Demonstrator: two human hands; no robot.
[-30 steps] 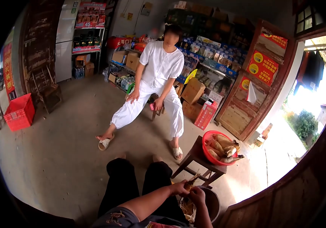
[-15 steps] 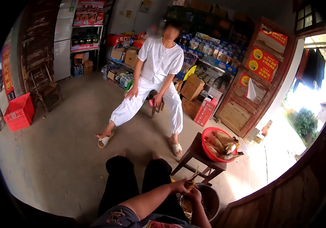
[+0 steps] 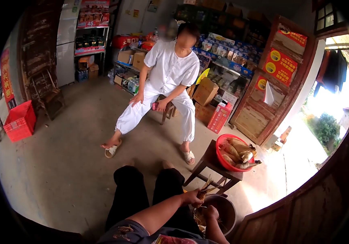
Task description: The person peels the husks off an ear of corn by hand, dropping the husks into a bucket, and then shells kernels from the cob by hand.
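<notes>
My left hand [image 3: 190, 198] is closed around an ear of corn [image 3: 202, 194], whose dry, pale husk strips stick out at the top. Just below and to the right, my right hand [image 3: 211, 213] is curled shut, apart from the ear; whatever is in its fingers is hidden. Both hands are above a round metal basin [image 3: 234, 213] holding loose husk pieces. Beyond them, a red plastic basket [image 3: 219, 143] of several corn ears in husk [image 3: 239, 148] rests on a dark wooden stool [image 3: 197, 171].
Facing me, a person in white [image 3: 170, 65] sits on a low stool, a pink phone [image 3: 155, 106] in one hand. Stocked shelves [image 3: 239, 69] and cardboard boxes [image 3: 205, 91] stand behind. A red crate [image 3: 20, 122] is at left; a wooden door [image 3: 264, 93] stands by the bright doorway.
My right hand has come away from the ear, downward and slightly right, while my left hand keeps hold of it. The seated person has leaned forward and shifted the phone leftward.
</notes>
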